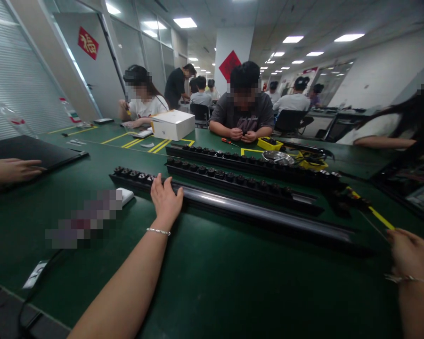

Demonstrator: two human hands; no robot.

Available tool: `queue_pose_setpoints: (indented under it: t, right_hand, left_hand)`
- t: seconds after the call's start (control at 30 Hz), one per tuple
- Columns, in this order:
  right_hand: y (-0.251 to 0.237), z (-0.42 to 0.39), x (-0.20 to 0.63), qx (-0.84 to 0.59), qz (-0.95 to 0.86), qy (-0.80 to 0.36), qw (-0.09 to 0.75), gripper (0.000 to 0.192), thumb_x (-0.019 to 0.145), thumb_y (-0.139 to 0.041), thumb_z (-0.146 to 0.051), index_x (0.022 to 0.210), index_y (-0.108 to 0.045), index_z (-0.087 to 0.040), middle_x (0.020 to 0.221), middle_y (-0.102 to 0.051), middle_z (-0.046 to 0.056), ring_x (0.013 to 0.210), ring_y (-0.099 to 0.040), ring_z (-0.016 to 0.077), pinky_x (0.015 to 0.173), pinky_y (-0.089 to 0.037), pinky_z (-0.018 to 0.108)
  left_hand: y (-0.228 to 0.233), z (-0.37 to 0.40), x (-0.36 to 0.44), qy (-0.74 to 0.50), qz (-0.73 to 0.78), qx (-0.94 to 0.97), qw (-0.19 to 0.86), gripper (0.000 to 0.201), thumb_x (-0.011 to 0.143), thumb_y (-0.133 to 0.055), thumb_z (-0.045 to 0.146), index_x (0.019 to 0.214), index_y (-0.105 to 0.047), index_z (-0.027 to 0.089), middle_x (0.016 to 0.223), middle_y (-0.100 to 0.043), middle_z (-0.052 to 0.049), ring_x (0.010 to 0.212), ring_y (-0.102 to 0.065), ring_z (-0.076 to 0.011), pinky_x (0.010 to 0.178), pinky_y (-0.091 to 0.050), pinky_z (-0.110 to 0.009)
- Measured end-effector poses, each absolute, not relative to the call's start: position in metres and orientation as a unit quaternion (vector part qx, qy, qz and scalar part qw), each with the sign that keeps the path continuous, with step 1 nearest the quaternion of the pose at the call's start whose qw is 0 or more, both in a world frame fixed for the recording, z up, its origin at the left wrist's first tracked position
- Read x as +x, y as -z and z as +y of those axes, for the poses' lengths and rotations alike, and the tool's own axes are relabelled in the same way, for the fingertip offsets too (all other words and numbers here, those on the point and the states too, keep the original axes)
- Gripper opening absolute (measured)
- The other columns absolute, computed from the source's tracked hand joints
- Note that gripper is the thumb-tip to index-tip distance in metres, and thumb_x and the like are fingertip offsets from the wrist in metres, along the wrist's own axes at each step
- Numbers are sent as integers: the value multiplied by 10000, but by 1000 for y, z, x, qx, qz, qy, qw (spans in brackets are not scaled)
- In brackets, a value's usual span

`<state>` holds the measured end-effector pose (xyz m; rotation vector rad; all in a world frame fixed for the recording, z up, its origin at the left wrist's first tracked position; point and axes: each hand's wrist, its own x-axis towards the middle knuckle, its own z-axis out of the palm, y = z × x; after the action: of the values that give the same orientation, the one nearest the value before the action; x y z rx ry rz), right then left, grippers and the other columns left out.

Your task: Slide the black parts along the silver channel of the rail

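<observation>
My left hand (166, 195) rests with spread fingers on the front black channel rail (233, 205), touching the row of small black parts (134, 174) seated in its left end. The right stretch of that rail is a bare, shiny groove. Off at the right edge, my right hand (413, 259) is blurred, with bent fingers by a yellow strip (380, 217); whether it grips anything is hidden. A small pile of black parts (353, 195) lies beyond it. Behind the front rail, a second rail (304, 197) and a third rail (176, 149) carry rows of similar parts.
Another person's hand (14, 170) lies on a dark flat panel (28, 155) at left. Across the green table stand a white box (175, 126), a metal dish (278, 157), yellow trays (269, 144) and a screwdriver (229, 141). A white-ended device (125, 195) with a cable lies nearer.
</observation>
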<state>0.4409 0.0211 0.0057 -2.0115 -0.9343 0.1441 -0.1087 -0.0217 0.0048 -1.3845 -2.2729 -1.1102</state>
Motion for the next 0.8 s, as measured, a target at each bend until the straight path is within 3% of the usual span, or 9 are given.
queue_pose_setpoints:
  t: [0.1,0.23,0.33,0.43,0.8]
  right_hand:
    - [-17,3,415,-845,-348,-12,406,474,755,-462,-358,1166,-623,-185,1075,-646,175,938,-601,299,763,-459,437]
    - [-21,-16,354,-769,-554,35,318,507,815,-365,-423,1185,-599,-168,1193,-602,150,1087,-540,305,882,-429,451]
    - [-13,-23,317,-706,-651,79,268,558,854,-286,-432,1223,-566,-121,1306,-526,146,1242,-418,286,1019,-325,457]
    - [-5,-24,299,-722,-657,82,201,545,886,-210,-412,1266,-548,-216,1357,-493,88,1281,-366,301,1032,-241,560]
    - [-6,-24,292,-741,-638,92,190,530,889,-202,-346,1269,-553,-233,1340,-515,64,1257,-402,288,1026,-258,554]
  left_hand:
    - [0,-19,-119,376,-803,-451,104,537,794,-533,340,1268,-446,103,1459,-280,-218,1359,-235,-353,1096,-213,-537]
    - [3,-16,-118,385,-806,-442,83,551,783,-541,332,1272,-443,97,1433,-320,-228,1330,-294,-354,1086,-234,-533]
    - [2,-14,-117,391,-803,-440,88,549,771,-554,326,1251,-466,74,1412,-340,-240,1316,-315,-354,1088,-246,-509]
    - [2,-13,-118,394,-800,-442,99,540,767,-555,323,1236,-485,65,1396,-360,-238,1307,-329,-351,1090,-257,-488]
    - [4,-11,-116,420,-787,-441,98,567,771,-528,270,1290,-426,66,1368,-394,-218,1309,-339,-315,1090,-284,-449]
